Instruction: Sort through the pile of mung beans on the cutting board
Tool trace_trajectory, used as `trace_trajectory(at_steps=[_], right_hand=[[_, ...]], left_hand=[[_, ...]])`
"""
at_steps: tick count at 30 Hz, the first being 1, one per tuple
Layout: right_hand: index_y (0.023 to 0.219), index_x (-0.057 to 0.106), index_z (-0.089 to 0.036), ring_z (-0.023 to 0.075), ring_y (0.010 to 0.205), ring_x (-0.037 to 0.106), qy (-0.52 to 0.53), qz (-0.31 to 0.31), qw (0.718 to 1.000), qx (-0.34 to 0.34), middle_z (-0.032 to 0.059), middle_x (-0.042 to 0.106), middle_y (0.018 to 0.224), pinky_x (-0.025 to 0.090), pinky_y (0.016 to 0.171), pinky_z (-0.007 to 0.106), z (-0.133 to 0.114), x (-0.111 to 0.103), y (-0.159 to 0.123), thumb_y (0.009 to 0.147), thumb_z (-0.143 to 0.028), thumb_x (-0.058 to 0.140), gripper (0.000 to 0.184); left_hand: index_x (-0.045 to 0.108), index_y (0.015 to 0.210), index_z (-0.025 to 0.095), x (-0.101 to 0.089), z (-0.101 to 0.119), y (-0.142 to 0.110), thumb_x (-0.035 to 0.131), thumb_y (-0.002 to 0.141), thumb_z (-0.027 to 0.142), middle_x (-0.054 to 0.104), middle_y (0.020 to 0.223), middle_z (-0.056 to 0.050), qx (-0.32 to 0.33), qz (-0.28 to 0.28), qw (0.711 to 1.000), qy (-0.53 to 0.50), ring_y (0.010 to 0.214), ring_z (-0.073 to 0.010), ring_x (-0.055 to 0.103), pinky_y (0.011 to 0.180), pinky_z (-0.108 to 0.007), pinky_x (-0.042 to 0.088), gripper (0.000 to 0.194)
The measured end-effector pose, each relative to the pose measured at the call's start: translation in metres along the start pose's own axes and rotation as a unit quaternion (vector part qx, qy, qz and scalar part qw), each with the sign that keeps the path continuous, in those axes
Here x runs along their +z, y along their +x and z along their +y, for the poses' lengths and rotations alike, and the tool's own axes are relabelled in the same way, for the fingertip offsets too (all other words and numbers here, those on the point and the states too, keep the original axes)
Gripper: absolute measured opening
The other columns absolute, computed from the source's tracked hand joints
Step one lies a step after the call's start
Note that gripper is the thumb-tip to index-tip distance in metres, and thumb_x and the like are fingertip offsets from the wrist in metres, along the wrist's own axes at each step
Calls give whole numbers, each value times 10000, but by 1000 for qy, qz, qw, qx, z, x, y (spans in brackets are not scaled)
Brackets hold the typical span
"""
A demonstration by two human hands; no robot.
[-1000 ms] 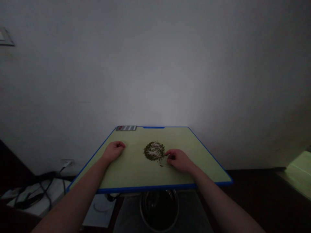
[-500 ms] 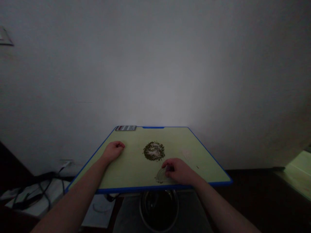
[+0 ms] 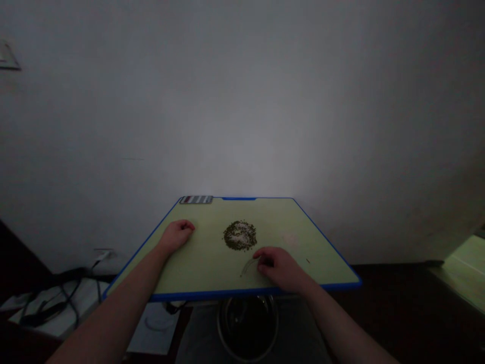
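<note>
On a pale yellow-green board (image 3: 212,275) with a blue rim lies a pile of small green grains (image 3: 240,236), mixed with whitish ones in its middle. To the left of the pile, my left hand (image 3: 177,235) rests on the board with its fingers curled in, and nothing shows in them. My right hand (image 3: 278,267), near the front edge, pinches a clear curved plastic piece (image 3: 248,265) that looks like a protractor. Much of this piece is hidden by the hand or too faint to see. Below the front edge stands a round metal bowl (image 3: 248,331), dark inside.
A phone (image 3: 196,199) lies at the board's back left corner. A faint pale patch (image 3: 291,238) and a small dark sliver (image 3: 308,261) are on the right side. Cables (image 3: 64,303) run at the lower left, and a wall (image 3: 242,101) rises behind the board.
The few grains near the clear piece by the front edge are mostly gone from the board. My right hand has shifted and tilted the piece slightly. My left hand has stayed put.
</note>
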State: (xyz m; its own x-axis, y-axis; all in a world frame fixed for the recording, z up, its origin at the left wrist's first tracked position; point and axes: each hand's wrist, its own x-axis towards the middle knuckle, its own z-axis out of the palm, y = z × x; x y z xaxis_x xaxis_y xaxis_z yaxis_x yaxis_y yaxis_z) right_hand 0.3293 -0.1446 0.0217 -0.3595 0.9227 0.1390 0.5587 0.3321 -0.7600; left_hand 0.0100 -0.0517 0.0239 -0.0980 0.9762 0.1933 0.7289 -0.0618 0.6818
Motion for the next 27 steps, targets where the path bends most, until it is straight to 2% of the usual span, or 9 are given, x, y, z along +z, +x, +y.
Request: trace_trajectory(at_steps=[3,8,12,17,20,22,27], right_hand=[[962,602,-196,113,648,531,-38,21,999,-25,5,612,723,387,613,218,-7,6,15,685,-163,477,306],[945,622,-213,122,691,532,-75,-11,996,-56,12,627,810,377,638,229,-14,17,26,686,-164,477,301],[936,619,-197,122,655,527,-67,-40,996,-33,9,620,729,373,619,230,-13,17,14,672,-163,491,296],[918,624,-198,117,680,537,-42,-33,998,-24,15,627,793,381,624,221,-16,7,-6,681,-163,487,276],[932,609,-192,115,659,543,-18,-31,999,-5,9,628,747,390,612,217,-8,0,-14,684,-159,480,282],[951,596,-193,119,658,550,-14,-1,1000,16,9,630,740,397,608,221,3,-6,-17,690,-176,480,286],[1035,555,-193,130,636,552,-80,159,981,73,12,629,719,398,622,241,28,-18,-10,704,-226,483,341]], left_hand=[[599,685,155,0,0,0,446,589,237,573,580,-3,2,0,1000,12,563,-138,514,534,-234,374,198],[593,680,156,0,0,0,444,592,231,547,532,10,-5,0,1000,3,520,-127,492,507,-230,362,188],[583,681,158,0,1,-1,448,583,224,533,518,18,-6,-3,1000,-10,507,-122,485,506,-227,361,179],[593,678,162,2,-4,1,454,582,234,545,532,14,-4,4,1000,-5,531,-129,501,523,-231,368,183],[600,677,162,2,-8,3,456,582,233,550,536,10,0,8,1000,1,539,-131,505,526,-231,369,187],[601,676,161,3,-8,4,456,584,235,547,532,10,2,8,1000,-1,532,-130,502,520,-231,367,187],[599,675,162,2,-4,2,461,581,238,550,540,9,-7,5,1000,-2,524,-130,499,504,-229,362,184]])
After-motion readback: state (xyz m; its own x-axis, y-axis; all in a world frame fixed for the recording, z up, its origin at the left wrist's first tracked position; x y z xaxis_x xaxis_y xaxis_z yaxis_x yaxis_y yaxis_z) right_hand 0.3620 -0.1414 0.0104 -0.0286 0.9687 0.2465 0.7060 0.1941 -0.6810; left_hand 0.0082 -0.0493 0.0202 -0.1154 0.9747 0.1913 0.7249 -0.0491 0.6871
